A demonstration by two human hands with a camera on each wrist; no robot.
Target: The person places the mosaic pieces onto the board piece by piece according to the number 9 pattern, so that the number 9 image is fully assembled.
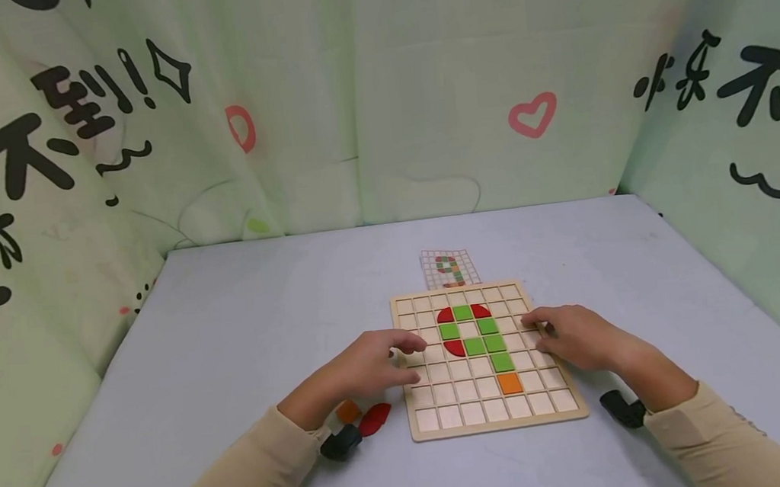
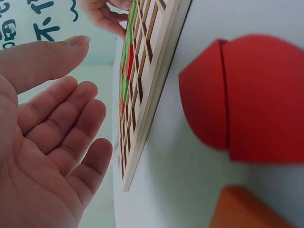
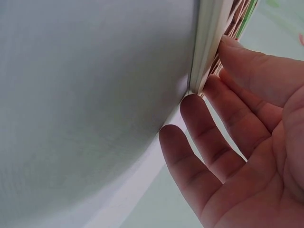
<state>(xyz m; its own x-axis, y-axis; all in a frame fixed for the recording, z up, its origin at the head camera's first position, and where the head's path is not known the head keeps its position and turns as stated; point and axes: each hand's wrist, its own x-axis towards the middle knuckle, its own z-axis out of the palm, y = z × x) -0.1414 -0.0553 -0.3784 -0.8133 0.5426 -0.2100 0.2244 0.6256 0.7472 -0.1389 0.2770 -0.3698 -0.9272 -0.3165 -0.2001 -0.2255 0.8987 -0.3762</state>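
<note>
A wooden grid board (image 1: 445, 416) lies on the table with several green squares (image 1: 502, 361), red quarter-round pieces (image 1: 455, 348) and one orange square (image 1: 510, 383) set in its cells. My left hand (image 1: 370, 361) hovers at the board's left edge, thumb and fingers apart, and its palm holds nothing in the left wrist view. At the opposite edge, my right hand (image 1: 579, 333) rests its relaxed fingers against the frame; fingertips (image 3: 194, 107) meet the rim in the right wrist view. Loose red pieces (image 2: 261, 95) and an orange piece (image 2: 247, 211) lie beneath the left wrist.
A printed pattern card (image 1: 451, 268) pokes out behind the board, its lower part hidden. Black wrist devices (image 1: 341, 443) sit on both wrists. Pale printed curtains (image 1: 435, 117) enclose the white table (image 1: 264, 299) at the back and sides.
</note>
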